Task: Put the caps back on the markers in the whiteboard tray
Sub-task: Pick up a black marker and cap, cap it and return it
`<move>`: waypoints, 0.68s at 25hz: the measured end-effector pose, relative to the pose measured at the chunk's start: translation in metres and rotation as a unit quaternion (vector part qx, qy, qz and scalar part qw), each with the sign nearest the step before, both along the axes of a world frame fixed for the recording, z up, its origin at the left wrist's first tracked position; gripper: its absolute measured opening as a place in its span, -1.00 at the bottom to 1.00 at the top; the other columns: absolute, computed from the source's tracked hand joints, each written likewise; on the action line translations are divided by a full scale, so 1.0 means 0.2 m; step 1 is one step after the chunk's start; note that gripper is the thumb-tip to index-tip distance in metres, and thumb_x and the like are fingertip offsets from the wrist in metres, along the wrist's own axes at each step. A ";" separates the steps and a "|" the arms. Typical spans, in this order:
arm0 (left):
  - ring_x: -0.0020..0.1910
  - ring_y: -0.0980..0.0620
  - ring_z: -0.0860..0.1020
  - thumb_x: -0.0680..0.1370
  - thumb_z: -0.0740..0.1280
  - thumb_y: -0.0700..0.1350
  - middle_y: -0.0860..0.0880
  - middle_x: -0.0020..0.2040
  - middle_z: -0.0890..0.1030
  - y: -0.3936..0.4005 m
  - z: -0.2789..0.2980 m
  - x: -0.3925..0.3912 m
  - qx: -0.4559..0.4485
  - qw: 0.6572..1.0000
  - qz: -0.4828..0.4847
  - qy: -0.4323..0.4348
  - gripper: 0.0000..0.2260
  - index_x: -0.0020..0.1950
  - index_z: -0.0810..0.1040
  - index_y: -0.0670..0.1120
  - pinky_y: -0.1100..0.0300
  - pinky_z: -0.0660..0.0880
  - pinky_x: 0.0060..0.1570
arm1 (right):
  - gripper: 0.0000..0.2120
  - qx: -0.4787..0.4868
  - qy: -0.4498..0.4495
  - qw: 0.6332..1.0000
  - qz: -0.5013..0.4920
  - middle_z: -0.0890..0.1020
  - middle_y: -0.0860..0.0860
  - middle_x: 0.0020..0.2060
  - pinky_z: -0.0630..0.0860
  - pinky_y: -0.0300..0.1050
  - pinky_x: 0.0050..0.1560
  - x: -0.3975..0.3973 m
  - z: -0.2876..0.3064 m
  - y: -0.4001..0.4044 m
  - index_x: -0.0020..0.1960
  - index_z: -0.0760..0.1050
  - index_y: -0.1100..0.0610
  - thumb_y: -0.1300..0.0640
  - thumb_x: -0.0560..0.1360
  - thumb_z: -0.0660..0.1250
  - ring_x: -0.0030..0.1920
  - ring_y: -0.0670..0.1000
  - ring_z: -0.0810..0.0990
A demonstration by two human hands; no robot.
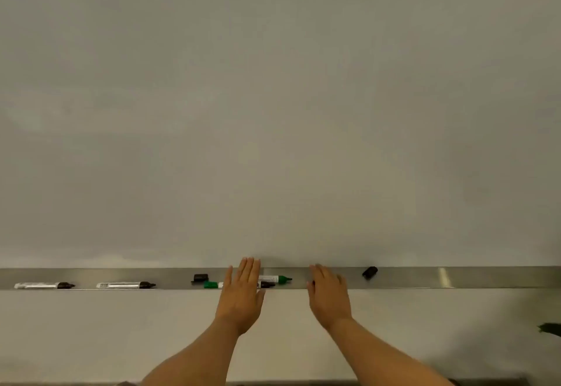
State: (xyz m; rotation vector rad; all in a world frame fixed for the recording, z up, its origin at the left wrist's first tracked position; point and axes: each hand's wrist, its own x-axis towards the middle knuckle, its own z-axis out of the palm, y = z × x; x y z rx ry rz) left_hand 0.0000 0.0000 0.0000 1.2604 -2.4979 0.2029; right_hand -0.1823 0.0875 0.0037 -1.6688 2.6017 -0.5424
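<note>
Both hands reach flat and empty over the whiteboard tray (455,278), the left hand (241,297) covering two uncapped markers (274,279), the right hand (329,294) beside them, each grip wide, apparently poised to gather pens; loose black caps (370,272) lie apart.

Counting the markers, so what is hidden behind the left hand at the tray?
The left hand covers the middles of two markers: a green-tipped marker and a black-tipped marker with a green cap at its far end. Anything else there is hidden.
</note>
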 end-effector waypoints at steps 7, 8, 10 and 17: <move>0.09 -0.09 0.49 0.57 0.16 -0.06 -0.06 0.12 0.54 -0.10 0.02 0.04 0.126 0.988 -0.090 -0.010 -0.76 0.18 0.46 -0.09 0.07 0.43 0.18 | -0.70 0.084 -0.100 0.989 0.070 0.48 0.07 0.27 0.37 -0.08 0.26 -0.20 -0.04 -0.05 0.24 0.46 0.16 0.16 0.59 0.08 0.26 0.09 0.41; 0.08 -0.08 0.50 0.55 0.19 -0.05 -0.05 0.10 0.56 -0.11 0.01 0.06 0.141 0.986 -0.086 -0.029 -0.77 0.16 0.48 -0.09 0.07 0.43 0.15 | -0.71 0.078 -0.114 0.988 0.071 0.50 0.08 0.23 0.38 -0.10 0.25 -0.21 -0.05 -0.06 0.22 0.49 0.17 0.17 0.59 0.09 0.24 0.09 0.42; -0.01 -0.07 0.57 0.50 0.29 -0.04 -0.04 0.04 0.61 -0.12 -0.02 0.11 0.144 0.985 -0.081 -0.046 -0.79 0.10 0.54 -0.06 0.07 0.50 0.03 | -0.72 0.051 -0.140 0.987 0.064 0.54 0.10 0.15 0.37 -0.16 0.21 -0.22 -0.07 -0.06 0.17 0.54 0.17 0.19 0.58 0.11 0.19 0.10 0.44; 0.26 -0.10 0.42 0.58 0.16 -0.05 -0.08 0.24 0.49 -0.14 0.02 0.09 0.160 0.984 -0.056 -0.055 -0.68 0.31 0.40 -0.08 0.06 0.30 0.30 | -0.76 0.041 -0.189 0.979 0.064 0.53 0.15 0.11 0.38 -0.16 0.21 -0.20 -0.06 -0.07 0.14 0.55 0.20 0.23 0.56 0.16 0.13 0.10 0.47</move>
